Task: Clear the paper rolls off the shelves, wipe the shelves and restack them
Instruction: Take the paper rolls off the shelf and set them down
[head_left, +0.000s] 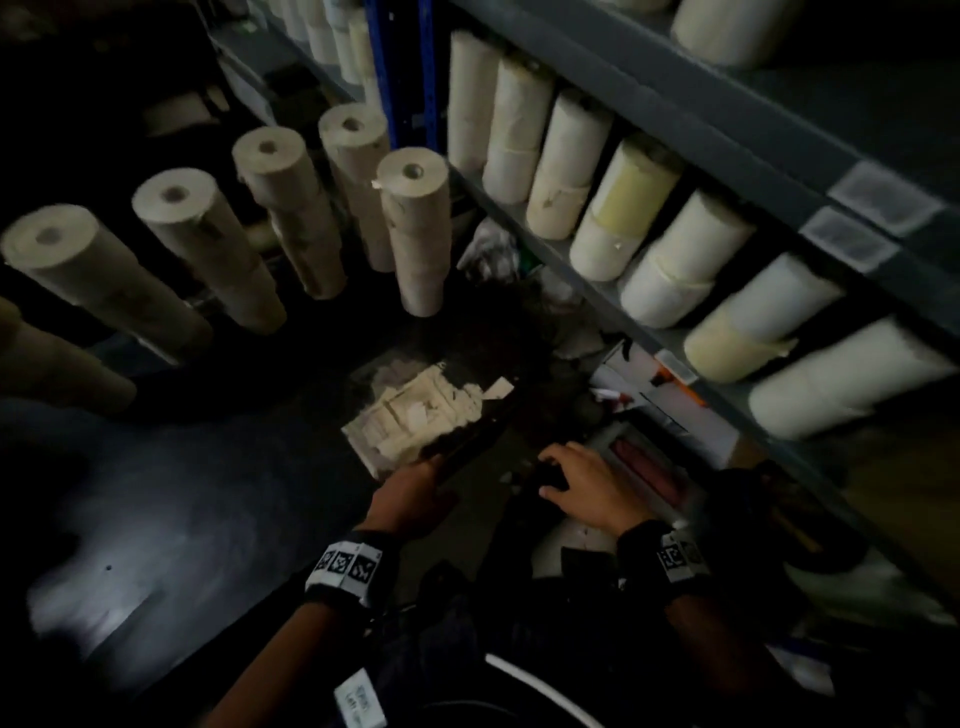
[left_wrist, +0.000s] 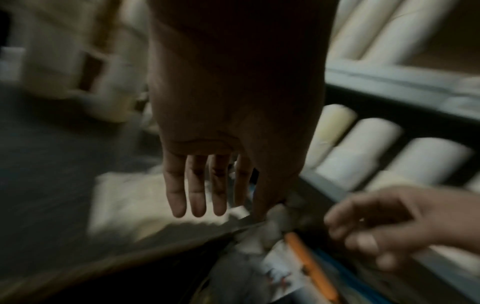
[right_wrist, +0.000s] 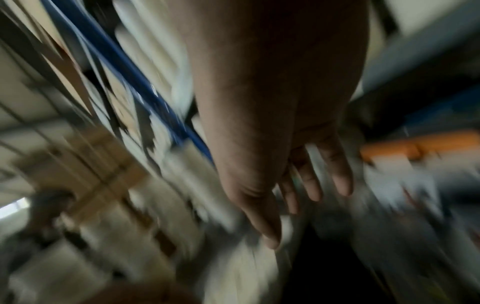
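Paper rolls (head_left: 670, 260) stand upright along the grey shelf (head_left: 618, 332), up and to the right of both hands. Right hand (head_left: 587, 488), nearer the shelf, is released with fingers spread; left hand (head_left: 410, 499), fingers straight, holds nothing.

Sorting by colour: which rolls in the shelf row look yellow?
The fourth roll from the left, yellow on its upper half, and the seventh, pale yellow below; the others are white or cream.
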